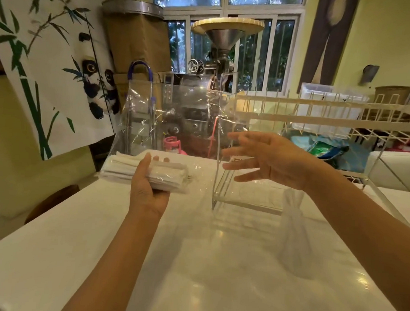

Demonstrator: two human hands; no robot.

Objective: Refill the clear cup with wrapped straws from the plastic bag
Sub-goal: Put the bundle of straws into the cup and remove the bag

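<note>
A bundle of white wrapped straws [167, 174] lies in a clear plastic bag [168, 120] at the far left of the white table; the bag's upper part rises crinkled behind it. My left hand [147, 188] grips the bundle from the near side, fingers curled under it. My right hand [270, 158] hovers above the table with fingers spread, holding nothing, next to a clear acrylic container [244, 198] with a tall see-through wall. I cannot pick out a round cup.
A white wire rack [320, 113] stands at the right rear of the white table [193, 261]. A crumpled thin plastic bag [295, 231] lies under my right forearm. A bag with purple handles [139, 68] and a metal grinder machine [216, 60] stand behind.
</note>
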